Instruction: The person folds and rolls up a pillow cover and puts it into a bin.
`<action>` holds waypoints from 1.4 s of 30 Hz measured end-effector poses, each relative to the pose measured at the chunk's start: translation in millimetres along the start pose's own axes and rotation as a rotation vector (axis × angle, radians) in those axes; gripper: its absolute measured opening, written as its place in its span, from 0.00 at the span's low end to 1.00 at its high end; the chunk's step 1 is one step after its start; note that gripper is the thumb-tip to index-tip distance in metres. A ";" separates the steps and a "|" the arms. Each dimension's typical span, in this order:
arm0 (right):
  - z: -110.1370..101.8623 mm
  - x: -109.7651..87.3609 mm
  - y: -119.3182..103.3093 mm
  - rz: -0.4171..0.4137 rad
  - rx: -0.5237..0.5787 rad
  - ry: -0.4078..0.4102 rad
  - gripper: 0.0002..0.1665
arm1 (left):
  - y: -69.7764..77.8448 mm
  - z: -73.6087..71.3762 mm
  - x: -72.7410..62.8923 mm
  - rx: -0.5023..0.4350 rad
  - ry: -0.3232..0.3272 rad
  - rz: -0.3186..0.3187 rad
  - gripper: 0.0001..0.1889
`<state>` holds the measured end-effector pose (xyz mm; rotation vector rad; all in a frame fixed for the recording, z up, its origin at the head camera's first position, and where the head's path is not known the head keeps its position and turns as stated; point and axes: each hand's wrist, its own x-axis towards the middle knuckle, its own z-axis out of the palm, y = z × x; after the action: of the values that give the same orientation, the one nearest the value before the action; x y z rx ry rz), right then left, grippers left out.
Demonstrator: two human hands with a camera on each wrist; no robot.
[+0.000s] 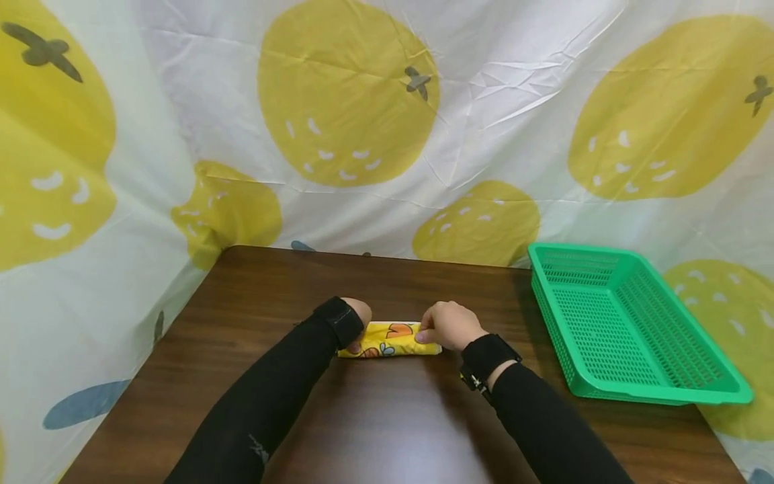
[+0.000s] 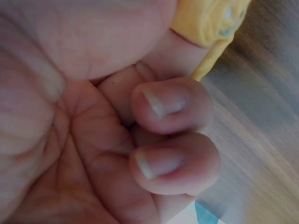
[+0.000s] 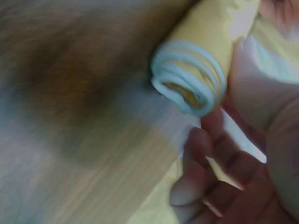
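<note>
A rolled yellow cloth (image 1: 393, 339) with an orange and blue print lies crosswise on the dark wooden table, between both hands. At its left end my left hand (image 1: 359, 314) pinches the roll; the left wrist view shows the yellow fabric (image 2: 205, 21) coming out between thumb and forefinger, the other fingers curled in. My right hand (image 1: 450, 325) holds the other end, thumb on the near side. Seen from the right wrist, the roll's end (image 3: 189, 77) shows spiral layers with a pale edging, and the fingers reach beneath it.
A green plastic basket (image 1: 605, 329) with slotted walls stands at the table's right side. The brown table (image 1: 387, 417) runs back to a white curtain (image 1: 496, 134) printed with yellow fruit, which also hangs along the left and right.
</note>
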<state>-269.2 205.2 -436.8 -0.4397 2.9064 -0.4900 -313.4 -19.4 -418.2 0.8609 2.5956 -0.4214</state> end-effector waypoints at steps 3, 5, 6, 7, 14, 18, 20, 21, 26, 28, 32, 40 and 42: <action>5.5 -7.9 -4.2 -0.079 -0.040 0.100 0.08 | -3.3 1.9 5.1 -0.016 -0.043 -0.013 0.19; 8.4 -11.4 -7.0 -0.127 -0.065 0.124 0.09 | -6.6 5.6 12.3 -0.035 -0.078 -0.044 0.20; 9.3 -13.0 -8.5 -0.141 -0.073 0.121 0.10 | -8.0 7.4 15.6 -0.052 -0.091 -0.062 0.20; 9.7 -14.5 -10.4 -0.152 -0.087 0.114 0.10 | -9.4 9.4 18.7 -0.060 -0.100 -0.079 0.21; 18.2 -21.2 -21.4 -0.191 -0.228 0.092 0.15 | -14.7 15.6 22.6 -0.081 -0.117 -0.124 0.22; 25.8 -20.7 -24.1 -0.218 -0.296 0.129 0.16 | -16.9 19.6 28.1 -0.076 -0.155 -0.141 0.21; 27.4 -19.0 -24.5 -0.208 -0.298 0.134 0.15 | -19.8 23.4 33.1 -0.080 -0.160 -0.139 0.21; 28.0 -18.0 -24.3 -0.200 -0.291 0.134 0.15 | -21.9 26.2 35.6 -0.085 -0.151 -0.135 0.22; 27.3 -12.9 -22.2 -0.158 -0.224 0.098 0.15 | -45.0 58.6 52.0 -0.094 0.064 -0.102 0.37; 25.4 -11.4 -21.0 -0.134 -0.187 0.077 0.15 | -46.3 58.7 44.2 -0.120 0.134 -0.111 0.38; 19.7 -9.1 -19.0 -0.083 -0.129 0.053 0.15 | -27.5 38.6 6.9 -0.177 0.239 -0.104 0.28; 10.7 -7.4 -16.9 -0.053 -0.110 0.014 0.14 | 13.9 60.5 -39.5 -0.012 0.573 -0.070 0.10; 8.7 -6.6 -15.7 -0.055 -0.108 0.014 0.15 | 20.7 68.2 -46.4 0.030 0.616 -0.058 0.11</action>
<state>-257.1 190.5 -438.9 -0.5340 2.9514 -0.3460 -248.9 -53.6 -461.8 1.0590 3.1840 -0.2332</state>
